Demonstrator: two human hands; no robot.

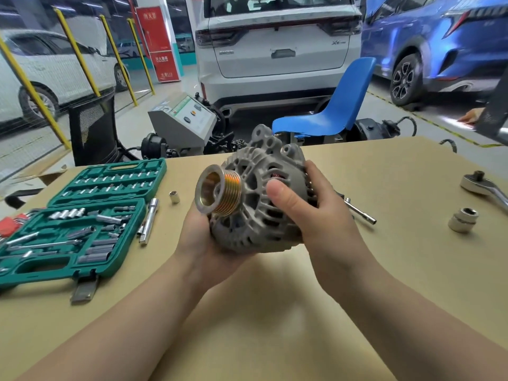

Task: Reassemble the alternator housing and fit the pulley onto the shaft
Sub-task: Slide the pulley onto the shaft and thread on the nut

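I hold the grey ribbed alternator housing in the air above the tan table, its two halves together. The gold grooved pulley sits on its front, facing left toward me. My left hand cups the housing from below, fingers curled under it. My right hand grips the right side, thumb pressed on the front face and fingers wrapped round the back.
An open green socket set case lies at the left, with an extension bar and a small socket beside it. At the right lie a ratchet, a large socket and a T-bar tool. A blue chair stands behind the table.
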